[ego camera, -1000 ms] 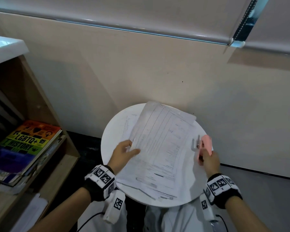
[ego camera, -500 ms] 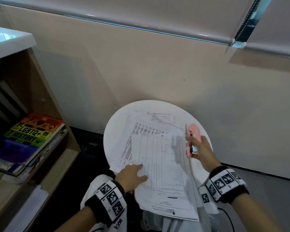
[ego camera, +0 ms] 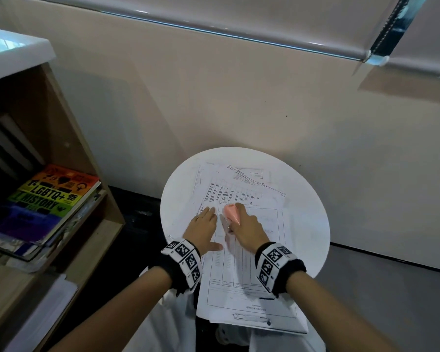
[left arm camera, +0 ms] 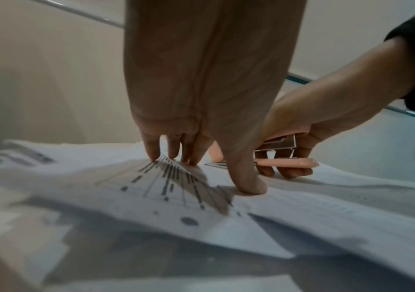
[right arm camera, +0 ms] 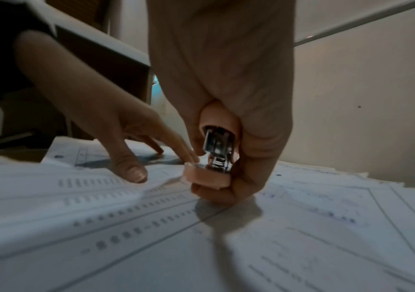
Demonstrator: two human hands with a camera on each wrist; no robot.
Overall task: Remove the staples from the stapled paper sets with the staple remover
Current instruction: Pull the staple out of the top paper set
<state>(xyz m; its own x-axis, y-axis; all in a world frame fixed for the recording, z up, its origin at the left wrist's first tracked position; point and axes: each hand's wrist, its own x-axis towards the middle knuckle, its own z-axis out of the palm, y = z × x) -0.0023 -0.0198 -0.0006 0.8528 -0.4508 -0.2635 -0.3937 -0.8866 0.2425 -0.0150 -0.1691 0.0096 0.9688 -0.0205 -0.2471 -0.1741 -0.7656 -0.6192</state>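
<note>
Both hands crowd the papers (ego camera: 259,252): left fingers (ego camera: 208,214) flat, right fingers (ego camera: 240,210) clenching staple remover (ego camera: 231,212); bookshelf (ego camera: 69,158) left.

— What's in front of you?

— Printed paper sets (ego camera: 241,252), white sheets with ruled tables, lying fanned and overlapping on the round top. The uppermost set runs lengthwise toward me and hangs over the near rim; the others poke out askew behind it.

— And the staple remover (ego camera: 231,212)?

— Pink plastic shells with bright metal inside. It sits low against the top sheet, near that sheet's far left corner, one pink shell down by the paper, the other above.

— Any staple visible?

— I can't make one out.
</note>
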